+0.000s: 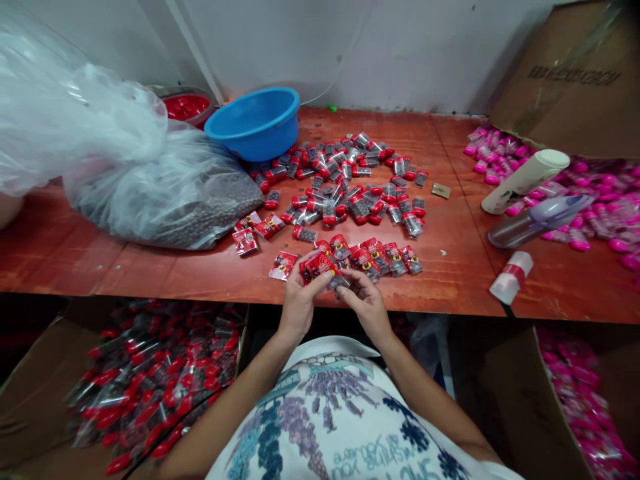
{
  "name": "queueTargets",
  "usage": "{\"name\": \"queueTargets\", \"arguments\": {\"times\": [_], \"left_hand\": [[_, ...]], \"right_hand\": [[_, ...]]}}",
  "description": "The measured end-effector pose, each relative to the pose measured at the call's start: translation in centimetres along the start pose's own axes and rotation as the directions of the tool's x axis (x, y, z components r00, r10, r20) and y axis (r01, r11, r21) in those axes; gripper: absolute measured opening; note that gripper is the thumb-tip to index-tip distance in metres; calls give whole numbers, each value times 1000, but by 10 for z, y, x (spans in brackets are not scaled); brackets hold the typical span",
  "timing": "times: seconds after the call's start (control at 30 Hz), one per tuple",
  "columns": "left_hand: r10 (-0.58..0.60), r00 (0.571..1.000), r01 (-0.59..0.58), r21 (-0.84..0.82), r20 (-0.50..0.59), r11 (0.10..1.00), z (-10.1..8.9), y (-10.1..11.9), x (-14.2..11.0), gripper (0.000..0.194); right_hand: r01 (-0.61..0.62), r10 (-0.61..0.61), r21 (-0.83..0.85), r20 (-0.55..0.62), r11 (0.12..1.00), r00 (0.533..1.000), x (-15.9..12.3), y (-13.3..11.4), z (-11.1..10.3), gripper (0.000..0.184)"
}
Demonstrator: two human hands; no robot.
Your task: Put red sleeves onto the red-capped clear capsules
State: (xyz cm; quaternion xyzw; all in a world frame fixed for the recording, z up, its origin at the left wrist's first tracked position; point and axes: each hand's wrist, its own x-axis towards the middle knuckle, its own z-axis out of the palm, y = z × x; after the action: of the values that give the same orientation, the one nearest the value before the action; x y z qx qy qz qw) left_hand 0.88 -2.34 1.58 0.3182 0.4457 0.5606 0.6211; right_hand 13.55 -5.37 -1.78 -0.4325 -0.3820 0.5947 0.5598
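Near the table's front edge, my left hand (299,301) pinches a red printed packet (319,265) between thumb and fingers. My right hand (368,301) grips the same packet at its lower right corner, where something grey shows through. Just beyond my fingers lies a row of similar red packets (376,255), with a flat red card (284,265) left of my left hand. Several more red cards (245,241) lie farther left. Behind the row, small clear containers with red caps and dark contents (345,187) are heaped on the table.
A plastic bag of dark beads (190,193) and a blue basin (260,130) stand at left. Pink-capped containers (607,207), a white cylinder (525,180), a water bottle (537,220) and a tape-like roll (511,277) are at right. Filled cartons (43,387) sit below the table edge.
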Motion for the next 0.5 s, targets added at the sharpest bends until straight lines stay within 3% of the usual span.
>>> {"name": "queueTargets", "arguments": {"times": [0.13, 0.37, 0.5], "left_hand": [[17, 998, -17, 11, -55, 1000, -1, -1, 0, 51], [83, 994, -74, 125, -67, 989, -2, -4, 1, 48], [41, 999, -38, 159, -16, 987, -1, 0, 1, 56]], "right_hand": [[39, -38, 1, -40, 999, 998, -1, 6, 2, 32], [139, -155, -225, -54, 964, 986, -7, 14, -1, 29], [59, -64, -94, -43, 994, 997, -6, 6, -3, 33]]}}
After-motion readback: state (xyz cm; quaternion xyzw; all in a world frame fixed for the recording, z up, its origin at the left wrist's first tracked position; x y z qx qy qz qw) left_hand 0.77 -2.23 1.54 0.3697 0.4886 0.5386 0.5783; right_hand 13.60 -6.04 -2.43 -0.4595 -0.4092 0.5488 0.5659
